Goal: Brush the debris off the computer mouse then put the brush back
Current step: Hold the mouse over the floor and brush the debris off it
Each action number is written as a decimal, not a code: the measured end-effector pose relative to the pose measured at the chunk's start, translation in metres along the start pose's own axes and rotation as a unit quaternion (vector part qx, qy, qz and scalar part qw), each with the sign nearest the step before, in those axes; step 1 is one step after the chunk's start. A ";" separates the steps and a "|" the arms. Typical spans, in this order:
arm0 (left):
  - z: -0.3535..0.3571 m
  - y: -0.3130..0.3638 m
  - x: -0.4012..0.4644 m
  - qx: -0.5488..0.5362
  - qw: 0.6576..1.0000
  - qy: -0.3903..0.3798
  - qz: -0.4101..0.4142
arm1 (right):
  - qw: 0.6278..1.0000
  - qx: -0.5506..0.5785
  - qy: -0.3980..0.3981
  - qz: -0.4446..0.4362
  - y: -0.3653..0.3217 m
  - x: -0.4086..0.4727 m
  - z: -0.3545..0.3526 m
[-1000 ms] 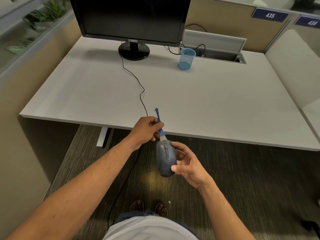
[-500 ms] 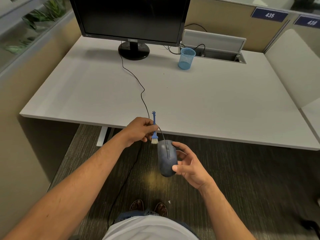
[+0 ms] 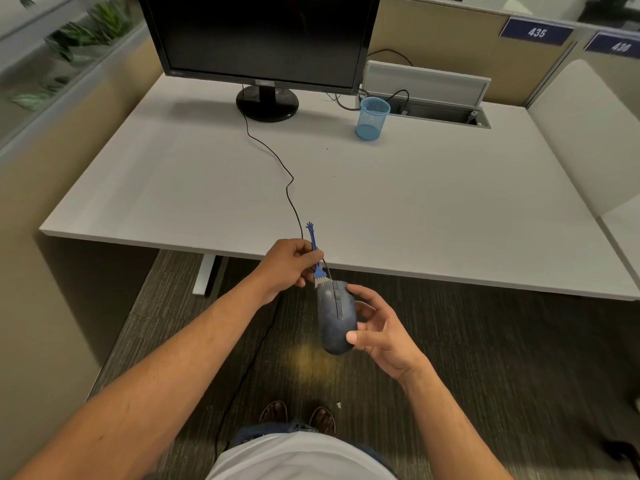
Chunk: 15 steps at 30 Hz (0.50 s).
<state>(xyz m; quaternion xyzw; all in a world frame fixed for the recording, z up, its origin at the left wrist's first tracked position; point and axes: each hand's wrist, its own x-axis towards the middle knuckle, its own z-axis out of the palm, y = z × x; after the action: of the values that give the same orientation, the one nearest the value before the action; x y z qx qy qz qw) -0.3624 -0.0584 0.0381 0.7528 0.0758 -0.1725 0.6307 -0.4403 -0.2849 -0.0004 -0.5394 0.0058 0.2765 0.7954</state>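
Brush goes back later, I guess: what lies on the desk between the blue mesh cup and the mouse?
Head view: only bare white desk between mesh cup and hand-held mouse.

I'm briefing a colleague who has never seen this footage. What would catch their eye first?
First, the dark blue-grey computer mouse, held off the desk's near edge over the carpet in the right hand, while the left hand pinches a small blue brush whose pale bristles meet the mouse's front. Next, the large black monitor at the white desk's back, a blue mesh cup to its right.
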 end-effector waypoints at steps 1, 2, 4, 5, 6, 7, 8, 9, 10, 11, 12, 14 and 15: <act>-0.002 -0.001 0.000 0.008 1.000 -0.008 -0.003 | 1.000 -0.001 0.001 -0.002 0.000 0.000 -0.001; -0.005 -0.001 0.000 0.015 1.000 -0.015 -0.006 | 1.000 -0.001 0.002 -0.002 0.000 -0.001 -0.001; -0.009 -0.002 -0.001 0.021 0.999 -0.024 -0.014 | 1.000 0.002 0.003 -0.002 0.001 -0.001 -0.001; -0.010 -0.002 -0.001 0.020 0.999 -0.022 -0.016 | 1.000 0.003 0.002 -0.001 0.001 0.000 0.000; -0.011 -0.002 -0.001 0.018 1.000 -0.016 -0.017 | 1.000 0.003 0.001 0.000 0.001 0.000 0.000; -0.011 -0.001 -0.001 0.014 1.000 -0.007 -0.016 | 1.000 0.004 0.000 0.001 0.001 0.000 0.000; -0.010 0.000 -0.001 0.007 1.000 0.004 -0.014 | 1.000 0.005 -0.003 0.003 0.001 0.000 0.000; -0.009 0.001 -0.001 -0.004 1.000 0.015 -0.010 | 1.000 0.004 -0.008 0.005 0.001 0.001 0.001; -0.007 0.003 -0.001 -0.016 1.000 0.023 -0.006 | 1.000 0.002 -0.014 0.007 0.001 0.001 0.002; -0.004 0.004 -0.002 -0.025 0.999 0.027 -0.004 | 1.000 -0.001 -0.019 0.008 0.002 0.001 0.003; -0.002 0.005 -0.002 -0.030 0.999 0.029 -0.003 | 1.000 -0.003 -0.022 0.008 0.002 0.002 0.003; 0.004 0.005 -0.003 -0.031 0.999 0.026 -0.003 | 1.000 -0.004 -0.020 0.008 0.002 0.002 0.005; 0.006 0.005 -0.003 -0.032 0.999 0.026 -0.004 | 1.000 -0.004 -0.016 0.007 0.001 0.003 0.005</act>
<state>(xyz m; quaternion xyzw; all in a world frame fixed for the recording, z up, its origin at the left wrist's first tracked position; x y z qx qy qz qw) -0.3641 -0.0646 0.0432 0.7360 0.1006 -0.1532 0.6517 -0.4401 -0.2789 -0.0004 -0.5381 -0.0043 0.2911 0.7910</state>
